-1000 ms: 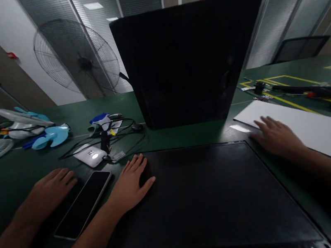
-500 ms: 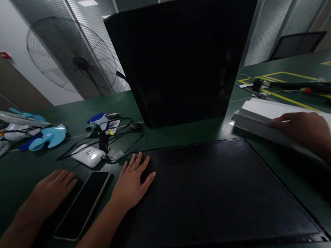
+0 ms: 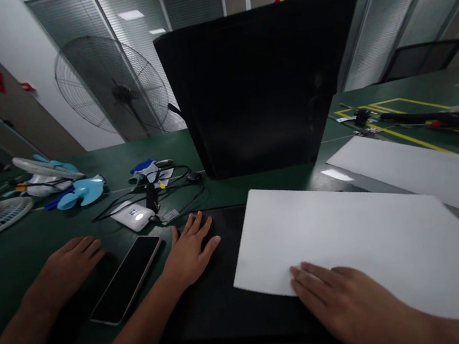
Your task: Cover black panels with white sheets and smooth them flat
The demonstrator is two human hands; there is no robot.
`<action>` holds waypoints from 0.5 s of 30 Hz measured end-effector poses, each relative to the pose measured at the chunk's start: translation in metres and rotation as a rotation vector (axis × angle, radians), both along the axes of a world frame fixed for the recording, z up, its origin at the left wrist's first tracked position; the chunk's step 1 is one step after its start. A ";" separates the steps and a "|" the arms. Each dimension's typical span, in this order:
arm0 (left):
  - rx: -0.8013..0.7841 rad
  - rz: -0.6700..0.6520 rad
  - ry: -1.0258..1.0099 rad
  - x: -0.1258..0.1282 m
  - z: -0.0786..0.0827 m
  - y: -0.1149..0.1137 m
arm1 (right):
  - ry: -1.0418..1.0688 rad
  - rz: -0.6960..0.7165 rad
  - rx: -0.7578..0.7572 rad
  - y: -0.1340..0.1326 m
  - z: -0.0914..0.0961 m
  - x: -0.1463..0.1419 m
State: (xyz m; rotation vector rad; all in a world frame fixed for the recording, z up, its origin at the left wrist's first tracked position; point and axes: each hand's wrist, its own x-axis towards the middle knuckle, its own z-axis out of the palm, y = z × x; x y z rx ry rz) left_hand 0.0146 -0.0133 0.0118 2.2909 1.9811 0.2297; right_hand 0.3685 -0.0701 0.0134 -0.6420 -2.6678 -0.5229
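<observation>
My left hand (image 3: 192, 253) lies palm down with its fingers spread, on the left side of a flat black mat-like panel (image 3: 224, 306). My right hand (image 3: 349, 298) grips the near edge of a large white sheet (image 3: 328, 220); its thumb is hidden. The sheet slants over the right part of the panel, covering much of it. Whether the sheet rests on the panel all along, I cannot tell. A phone (image 3: 127, 281) with a dark screen lies left of my left forearm. Beyond it rests another person's hand (image 3: 69, 273), its fingers loosely together.
A tall black box-like object (image 3: 268, 84) stands behind the panel. A white device (image 3: 132, 215) with black cables (image 3: 176, 195) lies left of it. More white sheets (image 3: 421, 170) lie at right, near dark cables (image 3: 434, 116). Blue fan blades (image 3: 82, 192) sit far left.
My right hand has brought a white sheet from the right over the black panel, leftward and closer to me. My left hand stays on the panel. The view has shifted slightly.
</observation>
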 end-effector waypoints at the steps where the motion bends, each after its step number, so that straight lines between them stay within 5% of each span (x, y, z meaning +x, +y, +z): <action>1: -0.005 -0.006 0.002 -0.001 0.000 0.000 | 0.044 0.036 0.015 -0.008 -0.002 -0.012; 6: -0.022 -0.034 -0.029 -0.008 -0.005 0.003 | -0.018 0.341 -0.139 -0.015 0.019 -0.042; 8: -0.034 -0.040 -0.086 -0.013 -0.007 0.005 | -0.078 0.317 -0.264 0.000 0.031 -0.031; 11: -0.029 -0.071 -0.172 -0.021 -0.007 0.006 | -0.018 -0.043 -0.347 0.053 0.033 0.020; 13: -0.001 -0.100 -0.201 -0.024 -0.006 0.004 | 0.077 -0.399 -0.311 0.102 0.024 0.074; 15: 0.010 -0.135 -0.182 -0.024 -0.004 0.002 | 0.144 -0.609 -0.259 0.150 0.010 0.136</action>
